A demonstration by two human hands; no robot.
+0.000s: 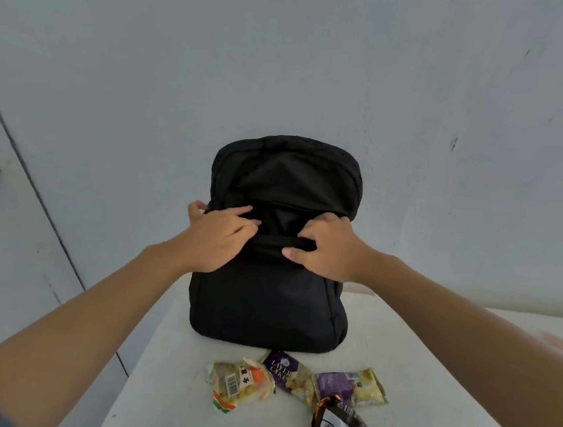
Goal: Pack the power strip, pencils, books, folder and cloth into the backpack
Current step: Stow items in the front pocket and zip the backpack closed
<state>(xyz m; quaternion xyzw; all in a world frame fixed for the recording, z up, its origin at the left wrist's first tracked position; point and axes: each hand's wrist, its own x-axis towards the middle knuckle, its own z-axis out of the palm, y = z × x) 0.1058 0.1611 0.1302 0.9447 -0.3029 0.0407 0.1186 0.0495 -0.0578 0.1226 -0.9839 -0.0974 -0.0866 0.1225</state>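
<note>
White table (170, 357) w/ black fabric backpack (270, 301) upright at centre. Left hand (218, 233) lies flat at its 9 o'clock, fingers spread; right hand (325, 248) at 3 pinches the front pocket flap. At 6: purple "LAYER CAKE" snack packet (287, 374), three other wrappers.

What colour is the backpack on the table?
Plain black all over, no visible pattern; the backpack shows in the head view.

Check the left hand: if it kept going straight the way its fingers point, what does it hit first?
The left hand already lies on the backpack, fingers pointing right across the front. Continuing, it likely meets the right hand first, at the pocket opening; depth is uncertain.
</note>
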